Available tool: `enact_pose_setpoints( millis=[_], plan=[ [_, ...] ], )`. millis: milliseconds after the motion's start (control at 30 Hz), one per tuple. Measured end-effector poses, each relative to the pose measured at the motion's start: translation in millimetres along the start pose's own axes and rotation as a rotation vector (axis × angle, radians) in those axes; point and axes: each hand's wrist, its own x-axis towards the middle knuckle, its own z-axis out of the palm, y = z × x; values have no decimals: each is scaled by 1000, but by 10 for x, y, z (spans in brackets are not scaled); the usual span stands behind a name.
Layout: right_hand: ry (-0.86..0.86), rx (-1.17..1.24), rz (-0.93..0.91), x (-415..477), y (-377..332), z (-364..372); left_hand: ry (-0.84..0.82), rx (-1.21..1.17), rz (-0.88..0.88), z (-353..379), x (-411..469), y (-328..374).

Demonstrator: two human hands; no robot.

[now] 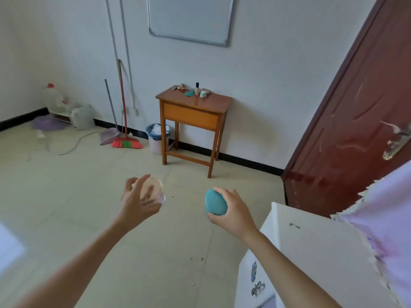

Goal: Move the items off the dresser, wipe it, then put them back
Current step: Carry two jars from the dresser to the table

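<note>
The small wooden dresser (pixel 213 102) stands against the far wall, a few steps ahead of me. On its top lie a dark-capped bottle (pixel 197 88), a small white jar (pixel 203 94), a teal flat item (pixel 189 93) and some small gold pieces (pixel 179 87). My left hand (pixel 135 202) grips a clear round jar with pinkish contents (pixel 152 192). My right hand (pixel 231 210) grips a teal oval case (pixel 215 202). Both hands are held out in front of me over the floor.
A white cabinet (pixel 311 247) with a pink cloth (pixel 387 218) on it stands close at my right. A brown door (pixel 355 121) hangs open beyond it. A bin (pixel 156 138), broom (pixel 125 130) and dustpan (pixel 109 134) sit left of the dresser; a cable lies on the floor.
</note>
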Motion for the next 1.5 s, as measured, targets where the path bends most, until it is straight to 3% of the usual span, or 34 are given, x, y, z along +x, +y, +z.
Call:
enact_pose_setpoints(
  millis=[300,667,1033,1267,1500],
  plan=[
    [-38,54,-25,827,-798,442,98,-86,61,-716,546,-442],
    [39,116,-1,2040,-1704,1144,17,62,197,-1733,1885,-1222],
    [27,51,16,3404,-1583,1272,-41,-22,259,-1475,3221,-1494],
    [19,67,-51,4772,-1456,1393,30,29,234,-1367,4434,-1624],
    [-152,63,-88,5781,-1415,1986,114,-64,41,-1213,5186,-2193]
  ],
)
